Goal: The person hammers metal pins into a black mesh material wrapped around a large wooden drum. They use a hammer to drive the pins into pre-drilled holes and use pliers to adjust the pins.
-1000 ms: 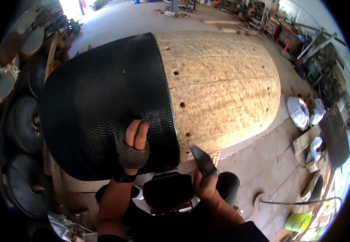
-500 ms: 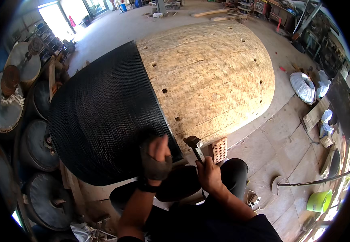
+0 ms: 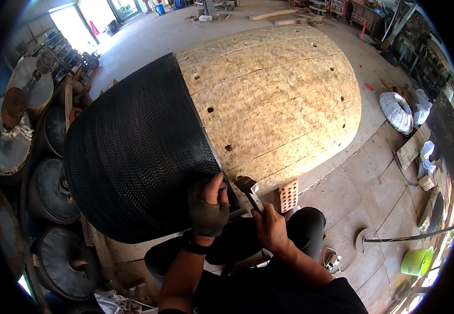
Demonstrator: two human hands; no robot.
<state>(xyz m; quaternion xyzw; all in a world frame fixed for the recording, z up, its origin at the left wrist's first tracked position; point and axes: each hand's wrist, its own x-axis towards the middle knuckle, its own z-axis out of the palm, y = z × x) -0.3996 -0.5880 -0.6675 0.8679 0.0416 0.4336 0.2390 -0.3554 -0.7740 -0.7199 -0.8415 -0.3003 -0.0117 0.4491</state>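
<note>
A big barrel-shaped drum fills the middle, its right half pale, stained wood point(image 3: 274, 99) with several dark holes. Black, finely ribbed wrapping point(image 3: 133, 141) covers the left half, ending in a straight edge at mid-drum. My left hand point(image 3: 210, 209), in a dark fingerless glove, is at that edge near the drum's lower side. Its bare fingertips are closed together, and whatever they pinch is too small or hidden to name. My right hand point(image 3: 272, 230) grips a hammer point(image 3: 252, 189) by its handle. The hammer's head is just right of my left fingers, close to the wood.
A perforated brick point(image 3: 288, 195) stands under the drum's right side. Several round drums point(image 3: 54, 191) crowd the left. On the right lie a white wrapped coil point(image 3: 396, 113), a green bucket point(image 3: 416, 261) and a disc with a rod point(image 3: 364, 240). Wooden planks point(image 3: 274, 14) lie at the back.
The drum has turned slightly, its holes shifting upward, away from me. My left hand has shifted a little right along the wrapping's edge. The hammer, still in my right hand, has tilted slightly.
</note>
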